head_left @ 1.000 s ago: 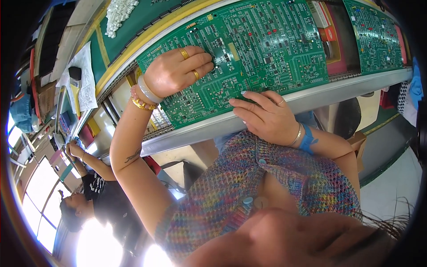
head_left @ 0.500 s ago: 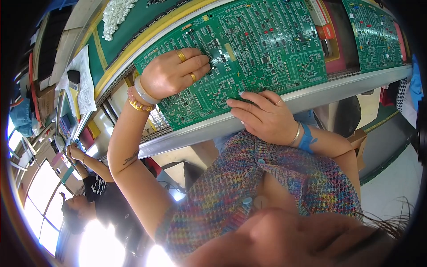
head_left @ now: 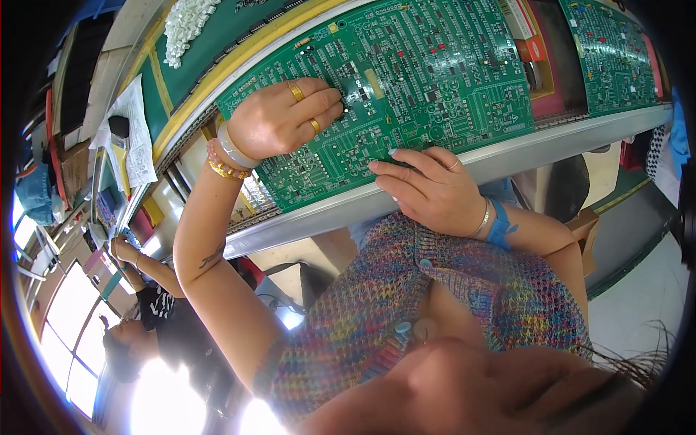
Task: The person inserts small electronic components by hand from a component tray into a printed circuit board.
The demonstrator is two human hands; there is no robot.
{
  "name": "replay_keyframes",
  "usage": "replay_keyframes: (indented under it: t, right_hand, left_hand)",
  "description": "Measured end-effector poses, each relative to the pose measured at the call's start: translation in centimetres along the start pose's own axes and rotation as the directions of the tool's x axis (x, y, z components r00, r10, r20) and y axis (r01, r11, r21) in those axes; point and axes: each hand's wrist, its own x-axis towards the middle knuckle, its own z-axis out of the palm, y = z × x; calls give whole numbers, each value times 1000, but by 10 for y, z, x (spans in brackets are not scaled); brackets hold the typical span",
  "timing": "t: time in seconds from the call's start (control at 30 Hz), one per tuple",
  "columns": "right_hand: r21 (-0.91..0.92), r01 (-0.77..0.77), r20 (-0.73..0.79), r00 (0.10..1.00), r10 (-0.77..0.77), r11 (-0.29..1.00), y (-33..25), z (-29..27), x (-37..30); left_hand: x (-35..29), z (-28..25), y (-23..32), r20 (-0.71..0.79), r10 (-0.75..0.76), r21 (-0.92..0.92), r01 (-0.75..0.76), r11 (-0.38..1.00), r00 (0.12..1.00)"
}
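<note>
A large green circuit board [head_left: 449, 101], populated with small dark chips, red and black parts and rows of tiny components, lies in a metal-edged rail in front of me. Over its left part, my left hand [head_left: 286, 119] bends down with curled fingers pressed together; the fingertips touch or nearly touch the board, and whatever they pinch is hidden. My right hand [head_left: 428, 185] rests at the near edge, its fingers stretched out and slightly apart, the tips on the board. It holds nothing that I can see. A tan strip [head_left: 375, 84] sits on the board right of my left hand.
A second green board [head_left: 612, 61] lies farther right on the rail [head_left: 580, 134]. White small parts [head_left: 187, 29] are heaped on the green surface at the far left, beside a row of black chips [head_left: 250, 32]. A brush [head_left: 120, 145] lies on paper at left. Another person [head_left: 156, 319] works beyond.
</note>
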Motion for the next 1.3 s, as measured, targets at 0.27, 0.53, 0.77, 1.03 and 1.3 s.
replay_keyframes:
  t: [0.27, 0.53, 0.77, 1.03, 1.3]
  right_hand:
    - [16, -18, 10, 1000, 18, 1000, -2, 0, 2]
    - [8, -18, -7, 1000, 18, 1000, -4, 1, 5]
    - [19, -24, -11, 1000, 24, 1000, -4, 1, 4]
    - [22, -5, -19, 1000, 5, 1000, -1, 0, 3]
    - [28, 2, -41, 999, 0, 1000, -1, 0, 2]
  left_hand:
    - [2, 0, -4, -13, 71, 50, -70, 996, 997]
    - [-6, -2, -5, -11, 45, 7, -45, 999, 999]
    - [-3, -6, -6, 4, -100, -86, 100, 991, 995]
    - [6, -9, -10, 96, -92, -98, 101, 990, 991]
    - [2, -18, 3, 46, -168, -155, 173, 973, 985]
